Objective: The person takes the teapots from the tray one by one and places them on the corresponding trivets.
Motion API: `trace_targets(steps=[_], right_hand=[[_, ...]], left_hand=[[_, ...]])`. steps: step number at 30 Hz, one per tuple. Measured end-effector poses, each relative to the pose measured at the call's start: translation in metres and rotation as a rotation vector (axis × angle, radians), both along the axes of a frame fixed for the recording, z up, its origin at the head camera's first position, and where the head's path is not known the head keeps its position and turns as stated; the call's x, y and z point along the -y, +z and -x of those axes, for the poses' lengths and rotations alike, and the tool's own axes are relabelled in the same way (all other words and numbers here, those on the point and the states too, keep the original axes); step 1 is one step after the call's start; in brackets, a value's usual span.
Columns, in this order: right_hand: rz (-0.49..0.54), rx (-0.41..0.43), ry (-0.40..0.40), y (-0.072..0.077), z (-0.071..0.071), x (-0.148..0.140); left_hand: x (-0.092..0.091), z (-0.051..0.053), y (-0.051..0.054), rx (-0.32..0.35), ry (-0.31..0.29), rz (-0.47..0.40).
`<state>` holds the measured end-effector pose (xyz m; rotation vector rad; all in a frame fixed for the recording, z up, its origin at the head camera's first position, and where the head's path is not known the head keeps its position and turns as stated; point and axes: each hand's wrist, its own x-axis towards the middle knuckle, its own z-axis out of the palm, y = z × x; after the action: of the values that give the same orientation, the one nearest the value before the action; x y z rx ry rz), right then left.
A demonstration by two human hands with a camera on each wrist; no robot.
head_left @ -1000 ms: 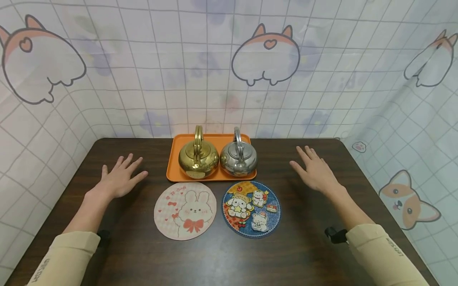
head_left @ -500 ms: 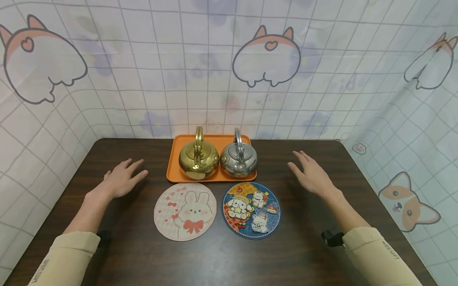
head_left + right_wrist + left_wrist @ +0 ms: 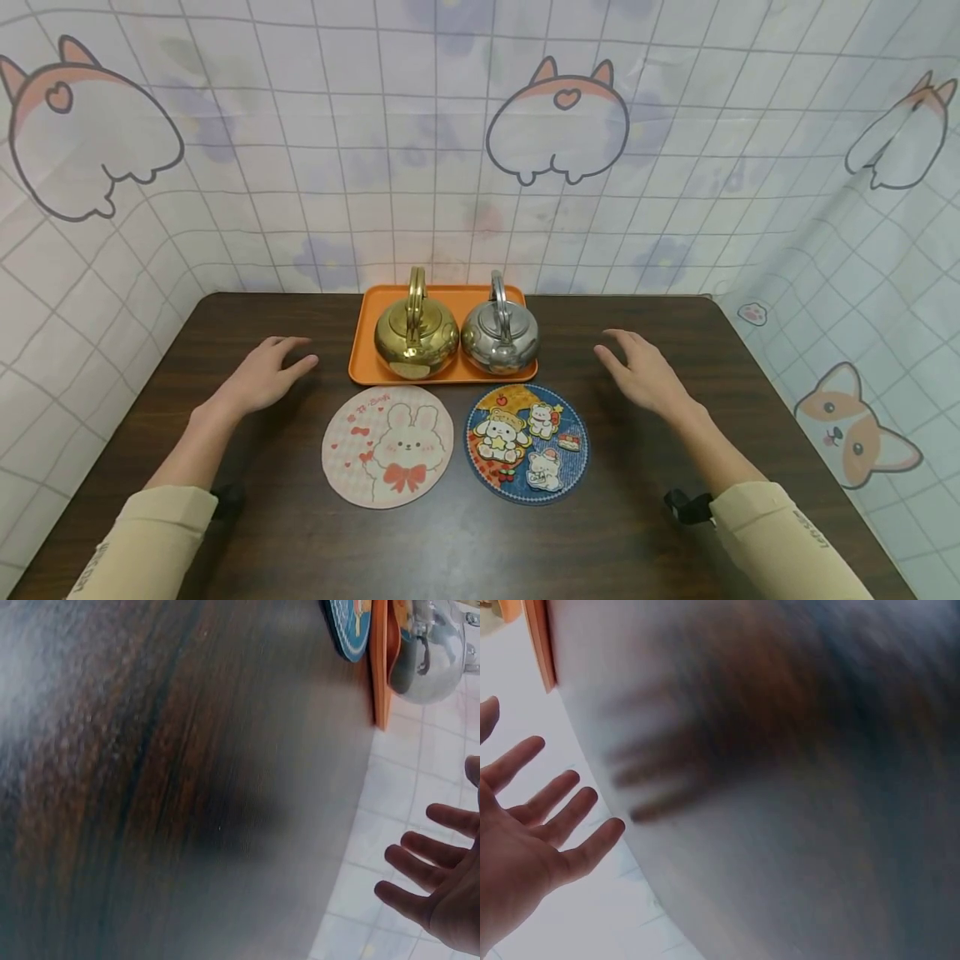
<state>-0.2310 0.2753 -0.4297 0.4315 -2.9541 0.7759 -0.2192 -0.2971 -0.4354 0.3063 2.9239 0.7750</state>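
One gold kettle, left, and one silver kettle, right, stand on an orange tray at the far side of a dark table. Nearer lie a round pink mat, left, and a round blue mat, right. The left hand and right hand hover on either side, each grip loosely spread, holding nothing.

We see glossy metal on the gold kettle and silver kettle, smooth plastic-looking tray, sheeny wood-grained table, matt cloth sleeve.
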Motion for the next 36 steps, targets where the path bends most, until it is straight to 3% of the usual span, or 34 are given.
trace_targets(steps=[12, 27, 36], right_hand=[[0.132, -0.067, 0.039, 0.001, 0.0, 0.007], [0.184, -0.097, 0.078, 0.009, -0.008, 0.024], [0.248, -0.067, 0.111, 0.018, -0.009, 0.036]], left_hand=[[-0.013, 0.004, 0.004, 0.035, 0.035, -0.106], [-0.025, 0.01, 0.001, 0.065, 0.033, -0.155], [-0.034, 0.013, -0.001, 0.083, 0.05, -0.189]])
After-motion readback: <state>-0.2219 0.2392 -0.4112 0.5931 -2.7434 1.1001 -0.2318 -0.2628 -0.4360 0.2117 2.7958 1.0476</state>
